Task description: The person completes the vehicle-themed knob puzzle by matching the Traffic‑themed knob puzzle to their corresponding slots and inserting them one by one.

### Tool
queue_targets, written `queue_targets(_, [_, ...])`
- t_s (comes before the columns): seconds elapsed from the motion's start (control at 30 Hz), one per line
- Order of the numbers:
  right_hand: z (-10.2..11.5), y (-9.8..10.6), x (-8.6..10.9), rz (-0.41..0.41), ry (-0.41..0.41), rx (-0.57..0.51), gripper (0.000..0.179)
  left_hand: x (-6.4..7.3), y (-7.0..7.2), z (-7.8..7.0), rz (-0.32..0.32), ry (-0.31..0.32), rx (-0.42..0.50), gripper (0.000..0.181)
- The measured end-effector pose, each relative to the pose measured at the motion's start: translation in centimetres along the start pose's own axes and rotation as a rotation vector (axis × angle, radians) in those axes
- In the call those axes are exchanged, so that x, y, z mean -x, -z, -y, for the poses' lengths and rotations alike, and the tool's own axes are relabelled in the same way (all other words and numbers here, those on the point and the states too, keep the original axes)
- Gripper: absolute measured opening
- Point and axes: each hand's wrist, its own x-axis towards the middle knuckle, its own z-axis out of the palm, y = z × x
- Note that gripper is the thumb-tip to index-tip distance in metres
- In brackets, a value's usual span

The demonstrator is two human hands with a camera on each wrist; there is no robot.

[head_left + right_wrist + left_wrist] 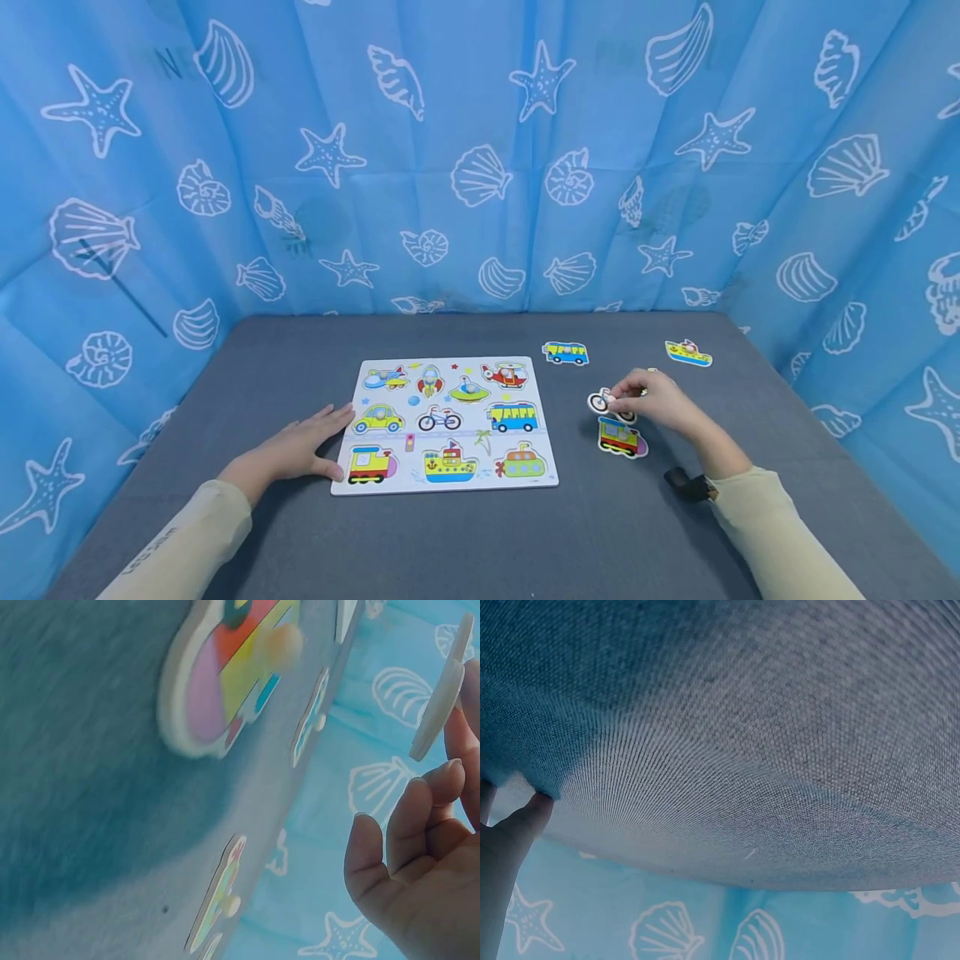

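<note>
My right hand pinches a bicycle puzzle piece by its knob, raised over the table. In the right wrist view the bicycle piece shows edge-on between thumb and fingers. Just below it in the head view lies a train puzzle piece, its knob showing in the right wrist view. My left hand, fingers extended, rests at the left edge of a white puzzle board. The board bears printed vehicles in three rows, including a bicycle picture in the middle. In the left wrist view only fingertips show.
A loose bus piece lies right of the board, towards the back. Farther right is a loose ship piece. Another piece is mostly hidden behind my right hand. A blue seashell-print curtain surrounds the grey table.
</note>
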Motion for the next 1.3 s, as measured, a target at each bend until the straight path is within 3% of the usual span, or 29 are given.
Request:
queue_targets(0.27, [0.8,-1.0,-0.7,0.018,0.020,-0.046,0.014,-0.1,0.0,0.0,0.005,-0.005,-0.012,0.111])
queue_targets(0.9, [3.0,-3.5,-2.6,0.056,-0.030,-0.053,0.014,0.0,0.1,-0.1,-0.009,-0.015,-0.024,0.110])
queue_targets(1.3, [4.5,-5.1,-3.6,0.080,0.003,-0.039,0.010,0.2,0.2,-0.3,-0.015,-0.007,-0.023,0.109])
